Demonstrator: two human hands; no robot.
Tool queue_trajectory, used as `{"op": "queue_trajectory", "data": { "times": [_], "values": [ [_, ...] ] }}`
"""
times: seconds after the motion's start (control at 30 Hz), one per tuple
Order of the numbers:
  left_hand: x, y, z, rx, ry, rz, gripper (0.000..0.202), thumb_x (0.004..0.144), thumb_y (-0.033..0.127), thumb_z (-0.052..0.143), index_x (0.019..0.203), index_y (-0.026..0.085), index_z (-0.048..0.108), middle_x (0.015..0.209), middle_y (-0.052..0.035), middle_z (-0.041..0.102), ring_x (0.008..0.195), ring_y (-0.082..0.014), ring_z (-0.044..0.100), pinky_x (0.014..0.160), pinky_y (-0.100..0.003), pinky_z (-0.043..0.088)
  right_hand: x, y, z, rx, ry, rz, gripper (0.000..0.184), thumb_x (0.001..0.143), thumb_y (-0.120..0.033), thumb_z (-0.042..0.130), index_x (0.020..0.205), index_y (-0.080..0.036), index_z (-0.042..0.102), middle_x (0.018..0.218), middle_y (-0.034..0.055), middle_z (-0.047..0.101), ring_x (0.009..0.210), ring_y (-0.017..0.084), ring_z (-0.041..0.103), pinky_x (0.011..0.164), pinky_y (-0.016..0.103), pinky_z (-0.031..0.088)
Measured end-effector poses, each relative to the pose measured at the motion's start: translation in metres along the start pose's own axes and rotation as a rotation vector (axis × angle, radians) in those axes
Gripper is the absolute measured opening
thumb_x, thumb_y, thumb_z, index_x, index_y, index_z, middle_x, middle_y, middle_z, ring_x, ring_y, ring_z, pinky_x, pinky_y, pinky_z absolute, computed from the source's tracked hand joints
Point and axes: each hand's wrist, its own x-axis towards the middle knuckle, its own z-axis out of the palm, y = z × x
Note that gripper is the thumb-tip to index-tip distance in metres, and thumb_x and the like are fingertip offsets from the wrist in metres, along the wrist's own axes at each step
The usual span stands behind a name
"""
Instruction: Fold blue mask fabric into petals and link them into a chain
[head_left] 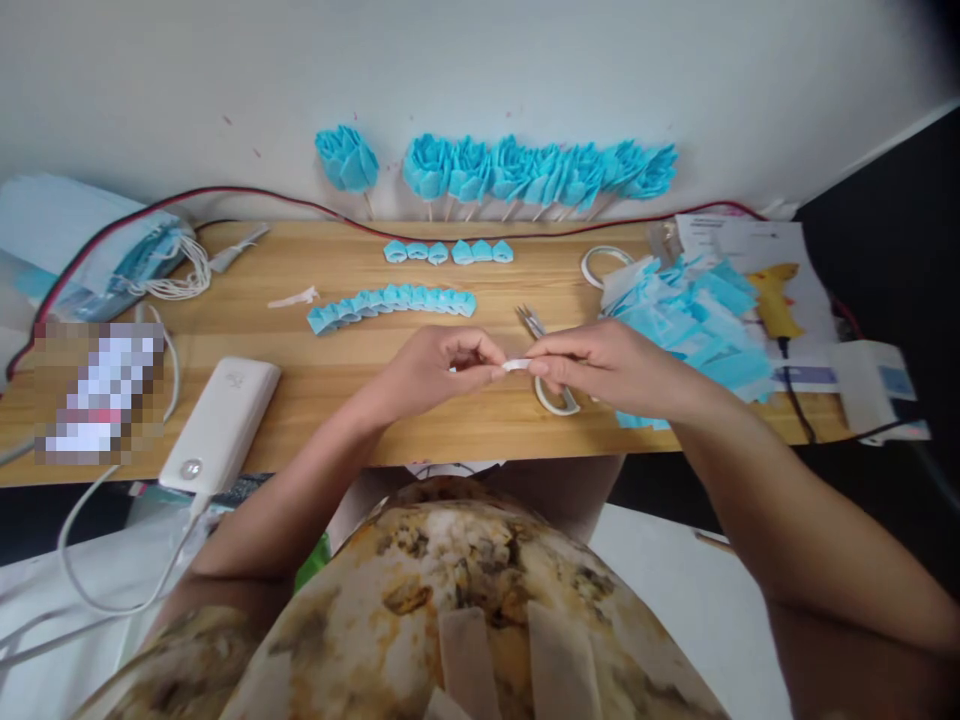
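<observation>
My left hand and my right hand meet over the middle of the wooden table, fingers pinched together on a small white folded strip. Small scissors lie on the table just under my right hand. Beyond my hands lies a curved row of folded blue pieces, and farther back a short row of blue folded pieces. Several blue paper flowers on sticks lean against the wall.
A pile of blue and white cut mask pieces lies at the right, beside a yellow glue gun on paper. A white power bank with cable sits at the left, and a pack of masks at the far left.
</observation>
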Motion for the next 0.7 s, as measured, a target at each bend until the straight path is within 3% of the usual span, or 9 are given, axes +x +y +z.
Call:
{"op": "queue_trajectory", "data": {
  "times": [0.13,0.3,0.53,0.7],
  "values": [
    [-0.006,-0.002,-0.005,-0.059,0.051,0.06,0.019,0.085,0.026,0.078,0.1,0.015,0.078,0.097,-0.0063,0.078,0.066,-0.0082,0.061,0.064,-0.023,0.051,-0.006,-0.001,0.002,0.004,0.043,0.029,0.037,0.102,-0.048,0.056,0.088,-0.02,0.076,0.06,-0.0041,0.059,0.054,0.01,0.048,0.055,0.026,0.033],
    [-0.018,0.004,-0.009,0.0,0.11,0.195,0.037,0.086,0.016,0.077,0.123,0.02,0.077,0.11,-0.0069,0.078,0.064,-0.0069,0.063,0.063,-0.022,0.053,-0.013,-0.006,0.002,-0.072,0.06,-0.022,0.038,0.105,-0.046,0.054,0.084,-0.021,0.073,0.064,-0.0028,0.063,0.057,0.011,0.054,0.056,0.026,0.036],
    [-0.035,0.009,-0.004,0.212,0.126,0.328,0.053,0.09,0.006,0.068,0.138,0.027,0.071,0.113,-0.0053,0.076,0.07,-0.0087,0.063,0.072,-0.024,0.056,-0.02,-0.01,0.009,-0.162,0.129,-0.241,0.032,0.107,-0.038,0.054,0.089,-0.024,0.076,0.077,0.0015,0.074,0.069,0.016,0.066,0.066,0.029,0.045],
    [-0.036,0.008,-0.002,0.318,0.098,0.344,0.046,0.091,0.003,0.065,0.131,0.023,0.075,0.108,-0.0038,0.078,0.07,-0.0079,0.065,0.072,-0.022,0.054,-0.022,-0.008,0.013,-0.134,0.147,-0.413,0.018,0.105,-0.027,0.061,0.098,-0.023,0.076,0.082,0.0013,0.075,0.076,0.015,0.07,0.071,0.028,0.051]
  ]
}}
